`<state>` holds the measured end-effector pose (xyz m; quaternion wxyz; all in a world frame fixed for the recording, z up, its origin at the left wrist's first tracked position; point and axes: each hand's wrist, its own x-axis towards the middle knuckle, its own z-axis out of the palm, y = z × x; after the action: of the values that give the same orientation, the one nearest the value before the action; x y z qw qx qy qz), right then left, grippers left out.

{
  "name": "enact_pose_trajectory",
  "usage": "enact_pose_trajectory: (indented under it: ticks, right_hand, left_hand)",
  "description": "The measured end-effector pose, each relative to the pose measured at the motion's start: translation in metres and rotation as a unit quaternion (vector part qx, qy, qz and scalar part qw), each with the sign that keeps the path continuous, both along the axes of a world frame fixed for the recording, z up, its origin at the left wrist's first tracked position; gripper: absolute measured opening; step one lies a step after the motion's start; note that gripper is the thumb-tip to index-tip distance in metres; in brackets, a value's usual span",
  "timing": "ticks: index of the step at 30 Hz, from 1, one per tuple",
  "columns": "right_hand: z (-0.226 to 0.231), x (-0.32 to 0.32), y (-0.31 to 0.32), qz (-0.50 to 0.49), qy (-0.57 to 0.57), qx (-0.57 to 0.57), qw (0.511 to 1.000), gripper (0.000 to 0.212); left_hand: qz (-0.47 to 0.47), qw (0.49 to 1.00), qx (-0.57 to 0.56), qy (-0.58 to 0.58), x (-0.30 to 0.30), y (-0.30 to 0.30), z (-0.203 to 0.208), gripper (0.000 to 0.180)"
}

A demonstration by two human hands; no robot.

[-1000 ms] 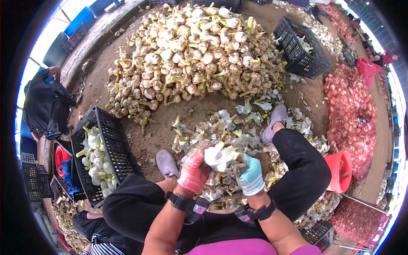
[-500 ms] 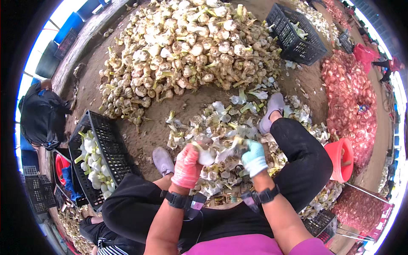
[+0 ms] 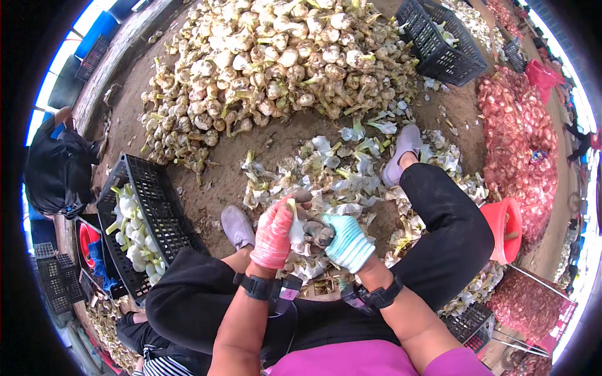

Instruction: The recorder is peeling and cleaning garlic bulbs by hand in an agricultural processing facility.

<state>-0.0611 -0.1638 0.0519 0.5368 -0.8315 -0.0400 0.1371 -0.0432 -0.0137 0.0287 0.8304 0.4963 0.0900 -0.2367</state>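
Observation:
In the middle, my left hand [image 3: 274, 233], in a pink-and-white glove, grips a white garlic bulb [image 3: 295, 230] with a short pale green stem upward. Against the bulb's right side press the curled, dirt-darkened fingertips of my right hand [image 3: 346, 241], in a mint-and-white glove. Its fingers partly hide the bulb. Beneath and beyond both hands lie loose peeled garlic skins [image 3: 338, 175]. A large heap of unpeeled garlic [image 3: 276, 69] rises farther off. On the left, a black plastic crate [image 3: 166, 216] holds clean white garlic bulbs [image 3: 133, 232].
Another black crate [image 3: 448, 53] stands at the far right of the heap. Red net sacks of garlic [image 3: 517, 150] line the right side, near a pink bucket [image 3: 501, 229]. A person in black [image 3: 59, 169] is at the far left; another person's striped clothing [image 3: 166, 363] shows lower left.
My right hand has moved left, from apart with loose skin at its fingers to touching the bulb. The bulb in my left hand now has its stem upward.

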Motion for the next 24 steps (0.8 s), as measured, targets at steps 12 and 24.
enact_pose_trajectory:
  ticks: [12,24]
  right_hand:
    - [-0.023,-0.009,-0.007,-0.080,0.103,0.037,0.991,0.028]
    - [-0.045,0.033,-0.025,-0.050,-0.007,0.062,0.997,0.038]
  left_hand:
    - [0.050,0.997,0.044,-0.039,-0.005,-0.004,0.003,0.041]
    - [0.073,0.988,-0.127,0.049,0.039,-0.026,-0.024,0.042]
